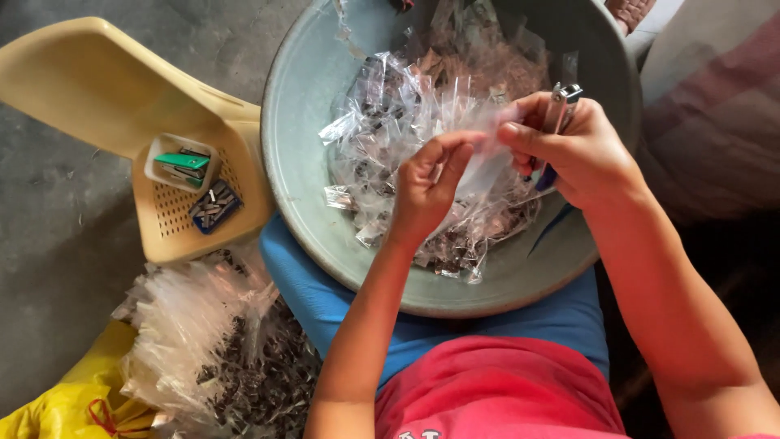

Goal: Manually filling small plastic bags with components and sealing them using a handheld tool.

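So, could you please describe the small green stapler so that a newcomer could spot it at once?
Look left of the big grey basin to the cream plastic chair. On its perforated seat sits a small white tray holding the green stapler, the only green thing there, beside a blue box of staples.

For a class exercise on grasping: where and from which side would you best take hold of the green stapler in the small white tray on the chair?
Grip the green stapler across its long narrow sides, coming from above: it lies flat in the white tray, whose walls block its sides.
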